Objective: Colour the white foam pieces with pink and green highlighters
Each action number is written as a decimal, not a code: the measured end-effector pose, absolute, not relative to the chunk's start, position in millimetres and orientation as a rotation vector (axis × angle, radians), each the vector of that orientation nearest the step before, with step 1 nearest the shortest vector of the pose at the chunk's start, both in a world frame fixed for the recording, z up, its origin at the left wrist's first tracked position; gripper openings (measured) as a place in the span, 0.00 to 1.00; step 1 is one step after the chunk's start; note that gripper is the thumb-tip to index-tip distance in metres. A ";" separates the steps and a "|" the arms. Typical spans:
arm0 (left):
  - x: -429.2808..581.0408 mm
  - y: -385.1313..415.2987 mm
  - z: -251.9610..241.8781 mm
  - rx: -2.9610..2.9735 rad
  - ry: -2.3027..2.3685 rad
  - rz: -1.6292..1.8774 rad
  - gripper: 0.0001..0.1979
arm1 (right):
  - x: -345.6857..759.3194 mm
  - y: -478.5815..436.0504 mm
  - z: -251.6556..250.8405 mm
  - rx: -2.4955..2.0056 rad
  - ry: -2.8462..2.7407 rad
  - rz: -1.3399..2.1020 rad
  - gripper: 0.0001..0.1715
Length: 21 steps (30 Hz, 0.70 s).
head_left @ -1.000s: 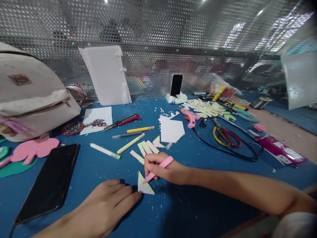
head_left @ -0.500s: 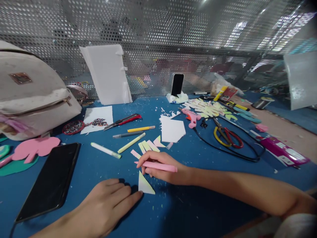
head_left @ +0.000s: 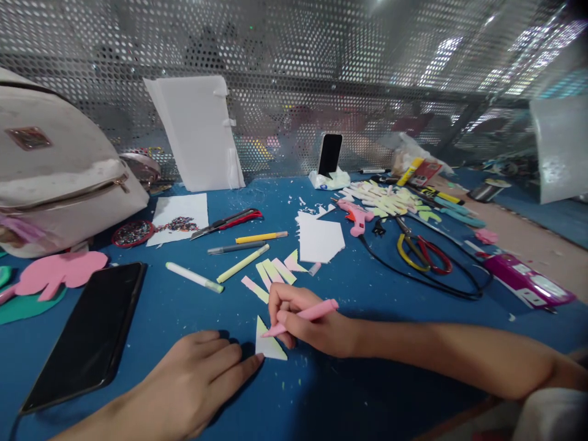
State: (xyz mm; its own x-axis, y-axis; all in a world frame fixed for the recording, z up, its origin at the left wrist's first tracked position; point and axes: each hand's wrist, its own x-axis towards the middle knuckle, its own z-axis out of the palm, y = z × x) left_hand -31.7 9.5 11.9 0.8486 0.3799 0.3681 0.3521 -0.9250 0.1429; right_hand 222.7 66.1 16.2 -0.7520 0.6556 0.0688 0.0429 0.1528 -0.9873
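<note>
A small white paper triangle (head_left: 269, 346) with yellow-green edging lies on the blue table. My left hand (head_left: 193, 373) rests on the table, its index fingertip pressing the triangle's lower left corner; the hand holds nothing. In my right hand (head_left: 316, 327) is a pink marker (head_left: 316, 311), tilted, its tip at the face of the triangle. Just behind that hand lie several cut strips (head_left: 271, 274) coloured pink and yellow-green, partly hidden by the fingers, and another cut triangle (head_left: 294, 262).
Markers, including a yellow-green one (head_left: 242, 263), and a red-and-black cutter (head_left: 229, 222) lie ahead. To the right are white paper (head_left: 320, 240), a pink glue gun (head_left: 356, 215) with its cord, and scissors (head_left: 416, 248). A black phone (head_left: 87, 337) and backpack (head_left: 64, 165) stand left.
My right hand has moved nearer me and turned, bringing the marker's tip down onto the triangle from above it. My left hand stays on the triangle's corner.
</note>
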 end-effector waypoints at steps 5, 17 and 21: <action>-33.4 8.3 7.9 2.923 0.602 0.615 0.24 | 219.9 69.6 17.9 -0.716 -1.983 1.644 0.15; -32.7 9.2 7.6 2.914 0.607 0.600 0.24 | 223.3 68.2 16.6 -0.559 -2.052 1.370 0.07; -32.4 9.5 7.8 2.918 0.622 0.577 0.23 | 223.9 67.4 18.2 -0.512 -2.112 1.307 0.09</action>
